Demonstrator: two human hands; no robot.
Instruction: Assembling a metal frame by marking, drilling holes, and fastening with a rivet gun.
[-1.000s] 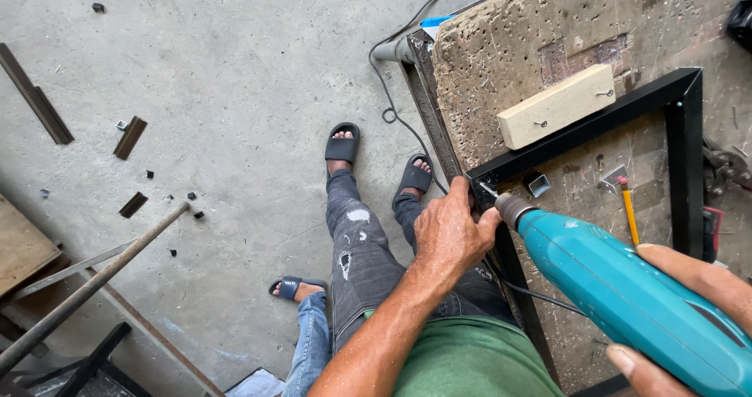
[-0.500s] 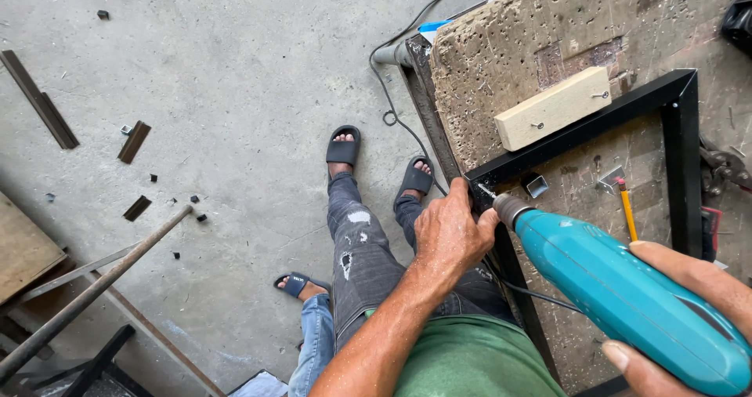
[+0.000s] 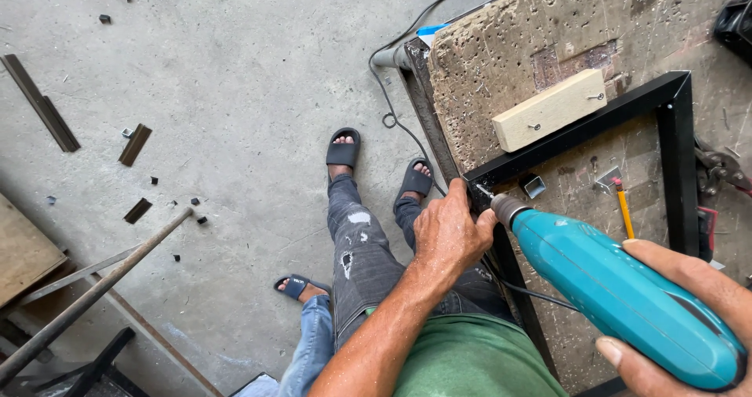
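Observation:
A black metal frame [image 3: 674,142] lies on a worn, pitted workbench [image 3: 509,44]. My left hand [image 3: 450,232] grips the frame's near corner at the bench edge. My right hand [image 3: 689,319] holds a teal electric drill [image 3: 619,291], its bit pointed at that same corner just beside my left fingers. A pale wooden block [image 3: 548,108] with two screws rests across the frame's far bar.
A pencil [image 3: 623,207] and small metal brackets [image 3: 534,185] lie inside the frame. A black cable [image 3: 392,107] trails over the concrete floor. Metal offcuts [image 3: 135,144] and a long bar [image 3: 94,295] lie to the left. Another person's sandalled foot [image 3: 296,287] stands near my legs.
The drill and both hands have shifted very slightly; otherwise nothing has visibly changed.

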